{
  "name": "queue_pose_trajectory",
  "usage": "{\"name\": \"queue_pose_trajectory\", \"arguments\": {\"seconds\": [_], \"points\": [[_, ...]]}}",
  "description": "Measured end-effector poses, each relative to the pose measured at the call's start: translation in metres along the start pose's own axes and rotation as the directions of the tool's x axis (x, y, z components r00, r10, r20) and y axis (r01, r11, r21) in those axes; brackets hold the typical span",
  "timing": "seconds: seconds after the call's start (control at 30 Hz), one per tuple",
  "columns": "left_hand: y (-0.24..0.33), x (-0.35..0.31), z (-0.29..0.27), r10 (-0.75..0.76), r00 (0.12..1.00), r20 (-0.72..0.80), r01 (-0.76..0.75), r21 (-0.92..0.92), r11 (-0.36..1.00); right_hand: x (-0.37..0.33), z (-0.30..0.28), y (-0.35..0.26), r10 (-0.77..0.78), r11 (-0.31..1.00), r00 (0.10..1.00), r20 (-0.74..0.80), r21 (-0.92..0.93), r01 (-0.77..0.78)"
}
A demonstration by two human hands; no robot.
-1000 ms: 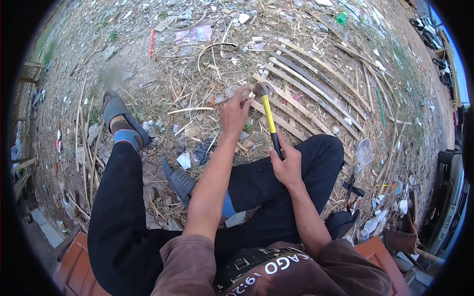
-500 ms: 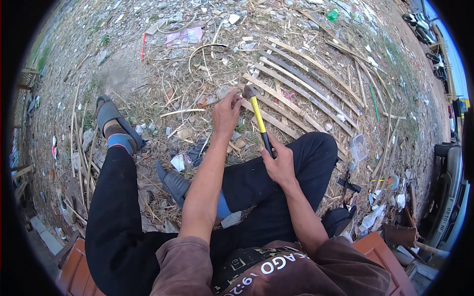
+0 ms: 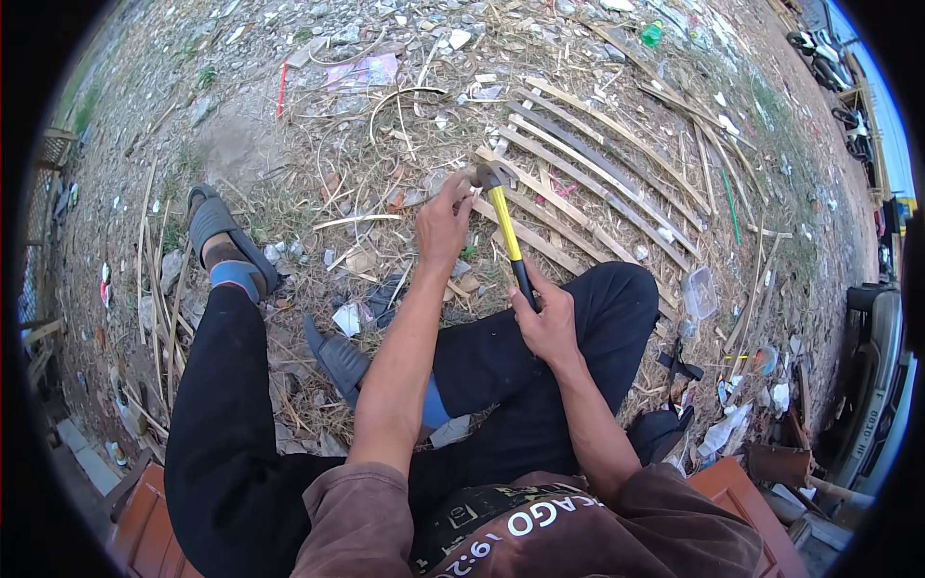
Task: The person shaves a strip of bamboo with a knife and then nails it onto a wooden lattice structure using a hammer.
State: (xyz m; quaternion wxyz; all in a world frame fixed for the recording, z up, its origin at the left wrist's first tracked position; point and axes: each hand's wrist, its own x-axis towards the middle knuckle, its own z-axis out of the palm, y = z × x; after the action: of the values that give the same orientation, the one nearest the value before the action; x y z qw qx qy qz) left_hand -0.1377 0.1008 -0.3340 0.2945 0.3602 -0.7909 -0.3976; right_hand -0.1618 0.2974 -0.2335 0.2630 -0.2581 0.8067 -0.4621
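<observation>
Hammer (image 3: 504,228) lowered onto bamboo slats (image 3: 588,183) | left hand (image 3: 443,223) beside head

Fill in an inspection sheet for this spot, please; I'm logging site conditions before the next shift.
Surface: bare ground of dirt and gravel, strewn with dry grass and splinters.
Job's things: hammer with yellow handle and black grip, head down at the near end of a row of bamboo slats lying side by side.
Clutter: plastic wrappers, paper scraps, a clear plastic container, a green bottle.
Hands: right hand closed on the hammer's grip; left hand pinched at the slat beside the hammer head; what it pinches is too small to tell.
Cables: nothing seen.
Surroundings: parked motorbikes at upper right, a vehicle at right, an orange seat under the person.
</observation>
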Motion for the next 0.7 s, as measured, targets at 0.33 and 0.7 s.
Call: {"name": "queue_pose_trajectory", "arguments": {"seconds": [0.33, 0.7], "points": [[0.005, 0.000, -0.002, -0.017, 1.000, 0.024, 0.017, 0.010, 1.000, 0.002, 0.000, 0.005, -0.058, 0.996, 0.998, 0.015, -0.064, 0.059], [0.006, 0.003, -0.002, 0.013, 1.000, 0.025, -0.013, -0.028, 1.000, 0.001, 0.002, -0.001, -0.032, 0.999, 0.999, -0.010, 0.013, 0.033]]}}
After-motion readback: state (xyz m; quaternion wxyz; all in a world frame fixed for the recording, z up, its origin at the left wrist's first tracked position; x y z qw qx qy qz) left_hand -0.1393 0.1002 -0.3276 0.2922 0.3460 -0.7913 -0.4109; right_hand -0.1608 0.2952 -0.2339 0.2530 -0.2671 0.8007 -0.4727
